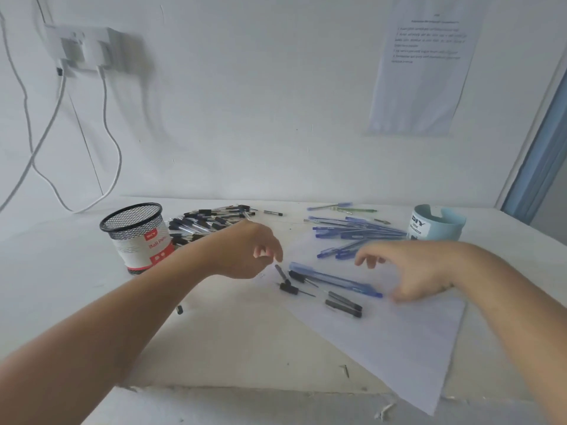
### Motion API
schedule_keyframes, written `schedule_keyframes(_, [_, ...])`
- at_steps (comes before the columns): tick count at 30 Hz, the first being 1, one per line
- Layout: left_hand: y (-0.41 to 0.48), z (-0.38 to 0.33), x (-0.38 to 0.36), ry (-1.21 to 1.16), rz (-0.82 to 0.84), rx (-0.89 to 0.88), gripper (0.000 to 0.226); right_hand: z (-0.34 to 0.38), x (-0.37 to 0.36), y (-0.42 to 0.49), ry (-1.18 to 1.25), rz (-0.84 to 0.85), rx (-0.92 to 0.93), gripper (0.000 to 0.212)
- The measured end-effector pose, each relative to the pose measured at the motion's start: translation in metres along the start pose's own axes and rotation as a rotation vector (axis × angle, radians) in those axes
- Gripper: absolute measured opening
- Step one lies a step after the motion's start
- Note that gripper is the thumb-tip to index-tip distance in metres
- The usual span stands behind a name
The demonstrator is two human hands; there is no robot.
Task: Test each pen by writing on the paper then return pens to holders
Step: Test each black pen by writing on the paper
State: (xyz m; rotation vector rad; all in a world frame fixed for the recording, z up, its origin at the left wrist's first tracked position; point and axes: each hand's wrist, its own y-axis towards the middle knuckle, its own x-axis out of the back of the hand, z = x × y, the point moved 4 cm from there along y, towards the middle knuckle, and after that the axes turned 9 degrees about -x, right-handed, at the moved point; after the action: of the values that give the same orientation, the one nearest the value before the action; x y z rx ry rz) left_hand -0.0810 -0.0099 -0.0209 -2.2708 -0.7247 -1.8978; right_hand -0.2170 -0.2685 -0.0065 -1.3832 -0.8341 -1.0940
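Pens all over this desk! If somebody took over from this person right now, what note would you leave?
Left hand: open, holding nothing, just above a black pen at the paper's edge.
Right hand: open, spread over a blue pen lying on the paper.
Black pile lies beside the mesh holder; blue pile beside the blue holder.
Done: unclear; no pens stick out of either holder.
Left: test pens, return them all.
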Motion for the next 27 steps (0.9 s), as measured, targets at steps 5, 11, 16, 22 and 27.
schedule_keyframes(5, [-0.001, -0.006, -0.007, -0.027, -0.013, -0.073, 0.017, 0.064, 0.008, 0.001, 0.108, -0.176, 0.154, 0.027])
schedule_keyframes(11, [-0.012, 0.018, 0.005, -0.073, -0.039, 0.094, 0.018, 0.089, -0.004, 0.020, -0.064, -0.157, 0.139, 0.062])
schedule_keyframes(16, [-0.013, 0.030, 0.000, -0.058, -0.007, 0.194, 0.018, 0.089, 0.001, 0.046, -0.089, -0.201, 0.124, 0.038])
schedule_keyframes(22, [-0.017, 0.037, 0.005, -0.185, 0.024, 0.207, 0.013, 0.086, 0.010, 0.073, -0.081, -0.235, 0.070, 0.026])
schedule_keyframes(27, [-0.019, 0.040, 0.006, -0.229, 0.051, 0.205, 0.015, 0.082, 0.013, 0.080, -0.114, -0.295, 0.040, 0.026])
